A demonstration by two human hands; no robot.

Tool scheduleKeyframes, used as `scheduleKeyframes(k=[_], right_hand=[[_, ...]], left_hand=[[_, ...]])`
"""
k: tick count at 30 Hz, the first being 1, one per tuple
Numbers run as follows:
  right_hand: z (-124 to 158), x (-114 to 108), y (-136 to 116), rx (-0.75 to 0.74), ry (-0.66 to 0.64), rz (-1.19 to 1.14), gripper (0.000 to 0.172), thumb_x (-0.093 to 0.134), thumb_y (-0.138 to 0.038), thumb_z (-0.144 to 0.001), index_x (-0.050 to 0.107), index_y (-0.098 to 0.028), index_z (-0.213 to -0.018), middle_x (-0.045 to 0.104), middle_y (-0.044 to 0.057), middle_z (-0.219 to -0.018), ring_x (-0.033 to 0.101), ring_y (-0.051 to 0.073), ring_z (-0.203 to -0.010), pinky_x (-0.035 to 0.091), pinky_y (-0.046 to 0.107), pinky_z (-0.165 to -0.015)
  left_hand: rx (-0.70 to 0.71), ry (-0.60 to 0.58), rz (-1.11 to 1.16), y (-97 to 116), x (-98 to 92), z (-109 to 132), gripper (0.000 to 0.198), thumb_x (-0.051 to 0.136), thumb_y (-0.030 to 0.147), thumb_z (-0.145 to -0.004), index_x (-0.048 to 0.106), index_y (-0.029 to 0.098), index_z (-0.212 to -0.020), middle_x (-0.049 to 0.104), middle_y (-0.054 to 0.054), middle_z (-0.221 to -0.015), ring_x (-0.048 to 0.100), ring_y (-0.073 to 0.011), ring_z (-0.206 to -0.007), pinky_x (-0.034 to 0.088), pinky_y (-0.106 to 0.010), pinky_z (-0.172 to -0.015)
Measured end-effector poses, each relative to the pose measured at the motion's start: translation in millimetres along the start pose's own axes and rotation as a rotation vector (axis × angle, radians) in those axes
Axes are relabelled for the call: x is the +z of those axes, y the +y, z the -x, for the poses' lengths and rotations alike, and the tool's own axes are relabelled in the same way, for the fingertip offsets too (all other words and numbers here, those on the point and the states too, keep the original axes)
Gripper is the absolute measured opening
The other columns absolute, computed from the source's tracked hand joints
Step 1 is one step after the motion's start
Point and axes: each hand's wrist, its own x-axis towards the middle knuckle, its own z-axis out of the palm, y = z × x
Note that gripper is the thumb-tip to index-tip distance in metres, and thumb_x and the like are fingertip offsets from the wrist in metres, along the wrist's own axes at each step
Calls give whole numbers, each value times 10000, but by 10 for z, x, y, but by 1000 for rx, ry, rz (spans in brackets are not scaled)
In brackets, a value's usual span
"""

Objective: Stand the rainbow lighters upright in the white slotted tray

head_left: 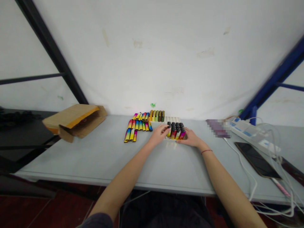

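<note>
A small white tray (pixel 171 119) stands on the grey table (pixel 95 158) and holds several upright colourful lighters (pixel 176 129) with black tops. My left hand (pixel 158 133) rests at the tray's left side, its fingertips touching the lighters' tops. My right hand (pixel 191 138) presses against the tray's right side, fingers curled toward the lighters. Both hands bracket the tray. Whether either hand pinches a single lighter is too small to tell.
Loose rainbow lighters (pixel 136 128) lie in rows left of the tray, with a standing row (pixel 156 116) behind. An open cardboard box (pixel 73 122) sits at far left. A power strip (pixel 247 131), white cables and a phone (pixel 257 160) lie at right.
</note>
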Motion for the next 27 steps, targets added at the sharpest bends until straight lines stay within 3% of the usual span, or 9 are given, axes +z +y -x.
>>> scheduleKeyframes(k=[11,17,19,21,24,27], right_hand=[[5,17,9,30,-23,20,720,769,-594,-714,593,-204,-1294,634,144,-1291,587,349,-1167,440,523,-1022],[-4,-9,-19,33,-45,40,729,759,-605,-719,591,-183,-1290,630,158,-1287,581,354,-1181,440,520,-1028],[-4,-17,-31,27,-48,33,731,756,-607,-722,591,-177,-1290,627,165,-1295,579,358,-1186,439,524,-1030],[-1,-20,-45,26,-47,30,732,751,-611,-728,588,-181,-1297,625,165,-1303,573,361,-1195,437,532,-1032],[6,-13,-64,28,-36,40,713,747,-611,-735,596,-194,-1293,631,158,-1294,573,364,-1190,438,539,-1028],[11,-5,-71,26,-26,43,690,747,-605,-739,607,-199,-1279,644,150,-1265,582,359,-1170,444,530,-1018]], left_hand=[[26,-35,-79,-11,-105,5,293,550,408,-939,599,200,-1141,703,-57,-966,681,-178,-872,558,-321,-840],[61,-69,-263,81,-213,-21,258,500,351,-956,635,207,-1123,699,-66,-1056,654,-178,-856,532,-330,-865],[-26,-49,-395,162,-330,-25,280,488,332,-959,634,211,-1165,703,-82,-1079,648,-211,-905,512,-365,-905],[-169,20,-576,235,-513,-9,287,456,292,-962,647,214,-1162,694,-114,-1143,608,-279,-1081,459,-430,-991],[-508,127,-816,262,-870,56,314,502,324,-926,641,234,-1192,616,-170,-1296,489,-390,-1253,410,-542,-1007],[-795,67,-872,172,-1219,150,549,667,467,-797,581,222,-1280,511,-222,-1403,439,-452,-1301,421,-586,-977]])
